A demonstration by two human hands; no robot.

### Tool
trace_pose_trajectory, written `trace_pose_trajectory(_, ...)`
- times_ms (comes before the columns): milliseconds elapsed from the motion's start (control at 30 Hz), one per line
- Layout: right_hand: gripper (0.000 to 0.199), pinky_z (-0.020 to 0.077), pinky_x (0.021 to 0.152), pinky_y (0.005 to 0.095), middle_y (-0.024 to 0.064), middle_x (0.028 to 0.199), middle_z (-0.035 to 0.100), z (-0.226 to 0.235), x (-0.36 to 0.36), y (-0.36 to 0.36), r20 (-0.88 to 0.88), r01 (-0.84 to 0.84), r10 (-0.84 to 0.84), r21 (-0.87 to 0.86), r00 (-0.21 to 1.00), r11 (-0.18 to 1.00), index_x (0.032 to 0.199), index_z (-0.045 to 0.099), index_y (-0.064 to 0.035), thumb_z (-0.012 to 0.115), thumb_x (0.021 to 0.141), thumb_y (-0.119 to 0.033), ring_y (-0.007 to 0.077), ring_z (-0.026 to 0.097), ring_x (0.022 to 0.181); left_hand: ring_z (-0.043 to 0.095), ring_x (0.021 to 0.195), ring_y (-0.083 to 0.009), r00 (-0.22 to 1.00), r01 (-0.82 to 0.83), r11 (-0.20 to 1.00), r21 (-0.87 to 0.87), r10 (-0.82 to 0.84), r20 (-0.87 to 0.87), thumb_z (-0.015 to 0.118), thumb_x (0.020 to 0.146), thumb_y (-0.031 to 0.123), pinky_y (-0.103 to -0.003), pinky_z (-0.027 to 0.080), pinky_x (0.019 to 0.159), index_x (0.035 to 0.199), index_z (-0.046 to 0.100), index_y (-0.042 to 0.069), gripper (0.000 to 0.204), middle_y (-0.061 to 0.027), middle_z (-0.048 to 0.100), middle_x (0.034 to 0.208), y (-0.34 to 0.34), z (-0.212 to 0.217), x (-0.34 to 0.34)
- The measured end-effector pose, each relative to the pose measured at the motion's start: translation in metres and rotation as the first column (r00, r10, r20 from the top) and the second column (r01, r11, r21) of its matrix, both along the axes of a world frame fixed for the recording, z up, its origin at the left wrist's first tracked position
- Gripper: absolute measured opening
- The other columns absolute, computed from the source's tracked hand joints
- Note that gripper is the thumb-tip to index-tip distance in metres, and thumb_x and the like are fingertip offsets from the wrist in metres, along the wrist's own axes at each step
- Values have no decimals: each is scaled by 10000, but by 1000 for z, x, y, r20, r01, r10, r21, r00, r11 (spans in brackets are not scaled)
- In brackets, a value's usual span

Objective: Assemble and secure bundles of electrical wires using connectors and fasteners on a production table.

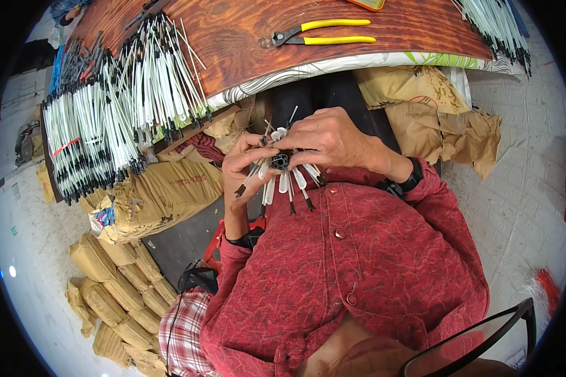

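Both my hands meet in front of my chest, just below the edge of a wooden table [245,38]. Between them sits a small black round hub [279,161] with several white, black-tipped rods fanning out of it like spokes. My left hand [248,164] grips the hub and rods from the left. My right hand [326,139] closes over them from above and the right, its fingers pinching at the hub. Fingers hide part of the hub.
Large heaps of the same white rods [107,119] hang over the table's left edge; more rods [497,25] lie at the top right. Yellow-handled pliers [324,32] rest on the tabletop. Brown paper sacks [440,113] are stacked under the table, with more sacks [116,283] at lower left.
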State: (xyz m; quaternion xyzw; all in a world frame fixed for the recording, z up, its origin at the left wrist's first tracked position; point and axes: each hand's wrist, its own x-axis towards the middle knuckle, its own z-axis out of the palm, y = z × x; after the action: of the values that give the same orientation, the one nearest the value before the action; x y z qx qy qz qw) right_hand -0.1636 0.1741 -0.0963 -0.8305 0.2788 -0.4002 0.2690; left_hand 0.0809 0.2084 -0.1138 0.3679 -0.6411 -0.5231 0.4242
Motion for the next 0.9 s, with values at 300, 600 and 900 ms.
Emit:
trace_pose_trajectory(300, 437, 486, 571, 360, 58, 736, 637, -5, 11, -7, -236, -143, 117, -98, 965, 985, 974, 670, -44, 791, 725, -382, 249, 652, 667, 577, 899, -183, 999, -53, 998, -33, 53, -11, 854, 737, 166, -304, 460, 783, 1037, 764, 28, 342, -60, 617, 977, -1, -1, -4)
trace_pose_trajectory(600, 350, 474, 540, 424, 106, 658, 592, -3, 13, -17, -167, -250, 238, -54, 957, 967, 775, 563, -48, 757, 778, -339, 322, 616, 601, 591, 874, -180, 993, -106, 994, 1, 105, 49, 838, 706, 116, -293, 458, 775, 1030, 760, 27, 345, -71, 661, 923, 5, -3, 1)
trace_pose_trajectory(900, 349, 478, 531, 430, 137, 683, 632, 1, 6, -9, -173, -253, 263, 79, 949, 964, 752, 606, -35, 748, 810, -348, 361, 632, 632, 633, 883, -191, 992, 71, 980, 188, -50, -112, 819, 705, 54, -299, 481, 791, 1018, 751, 9, 323, -93, 690, 948, -5, -5, 0)
